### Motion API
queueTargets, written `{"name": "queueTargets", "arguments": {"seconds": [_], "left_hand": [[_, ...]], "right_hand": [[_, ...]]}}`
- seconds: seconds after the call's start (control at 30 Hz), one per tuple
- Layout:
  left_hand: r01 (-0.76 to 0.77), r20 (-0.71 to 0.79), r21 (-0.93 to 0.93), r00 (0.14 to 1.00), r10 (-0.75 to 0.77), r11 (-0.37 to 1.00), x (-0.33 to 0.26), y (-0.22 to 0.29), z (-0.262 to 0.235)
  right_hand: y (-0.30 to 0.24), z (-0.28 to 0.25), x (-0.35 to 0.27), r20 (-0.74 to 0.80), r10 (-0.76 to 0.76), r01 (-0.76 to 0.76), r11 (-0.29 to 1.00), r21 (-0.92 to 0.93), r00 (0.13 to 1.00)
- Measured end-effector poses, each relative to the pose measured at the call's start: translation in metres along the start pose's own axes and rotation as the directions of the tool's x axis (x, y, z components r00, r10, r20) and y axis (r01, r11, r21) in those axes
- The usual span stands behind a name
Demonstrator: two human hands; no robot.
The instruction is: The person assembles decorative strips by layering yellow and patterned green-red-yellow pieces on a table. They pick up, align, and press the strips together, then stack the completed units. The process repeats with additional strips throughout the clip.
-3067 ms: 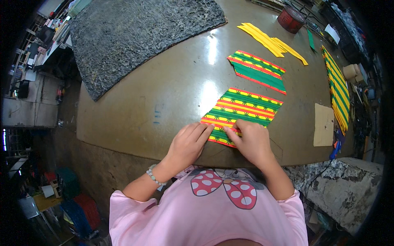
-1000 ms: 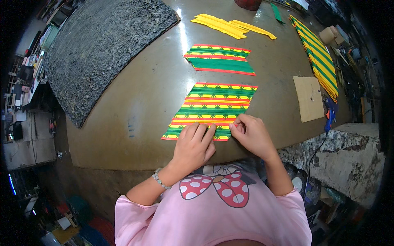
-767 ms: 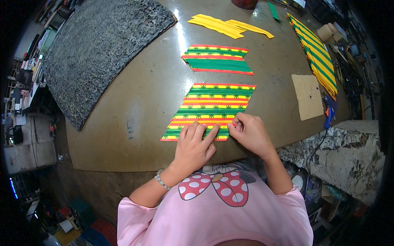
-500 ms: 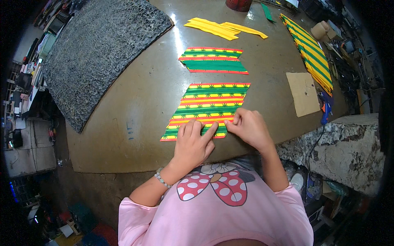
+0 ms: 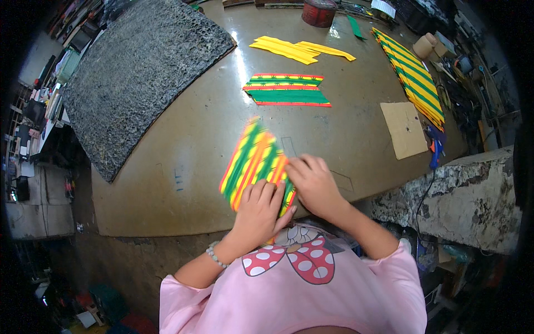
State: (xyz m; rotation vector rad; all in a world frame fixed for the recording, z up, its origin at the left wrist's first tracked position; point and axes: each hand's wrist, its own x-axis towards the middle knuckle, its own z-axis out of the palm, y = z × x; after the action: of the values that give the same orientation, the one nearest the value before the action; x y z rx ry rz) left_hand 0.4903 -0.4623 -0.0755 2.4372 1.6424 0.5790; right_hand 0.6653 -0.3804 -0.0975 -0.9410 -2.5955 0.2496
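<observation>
A red, yellow and green striped sheet (image 5: pixel 253 167) with a leaf pattern lies turned on the table close to me, its edges blurred by motion. My left hand (image 5: pixel 257 209) rests over its near part, fingers stretched out and thumb apart. At the sheet's right edge, the bent fingers of my right hand (image 5: pixel 315 181) grip the border; the fingertips are partly hidden. Beyond it lies a second patterned piece (image 5: pixel 288 96), with a plain green band along its near side. Farther off are loose yellow strips (image 5: pixel 286 50).
On the left of the brown table (image 5: pixel 144 206) lies a rough dark grey slab (image 5: pixel 144 72). At the right are a stack of yellow-green striped pieces (image 5: pixel 410 78), a cardboard piece (image 5: pixel 403 131) and a blue glue gun (image 5: pixel 435 147). A red tin (image 5: pixel 319 13) stands at the back.
The striped sheet has turned so its stripes run steeply instead of across, and has come nearer me. My right hand has moved left with its edge; my left hand has shifted slightly nearer.
</observation>
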Motion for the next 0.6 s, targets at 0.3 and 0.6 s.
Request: {"name": "queueTargets", "arguments": {"seconds": [0.3,0.6], "left_hand": [[0.123,0.036,0.056,0.992,-0.125,0.991,-0.024,-0.039,-0.006],[0.501,-0.038,0.088,0.865,-0.5,0.861,0.016,-0.076,-0.024]], "right_hand": [[0.033,0.033,0.162,-0.026,-0.284,0.27,0.874,0.404,0.959],[0.122,0.02,0.15,-0.023,-0.214,0.214,0.977,0.0,0.976]]}}
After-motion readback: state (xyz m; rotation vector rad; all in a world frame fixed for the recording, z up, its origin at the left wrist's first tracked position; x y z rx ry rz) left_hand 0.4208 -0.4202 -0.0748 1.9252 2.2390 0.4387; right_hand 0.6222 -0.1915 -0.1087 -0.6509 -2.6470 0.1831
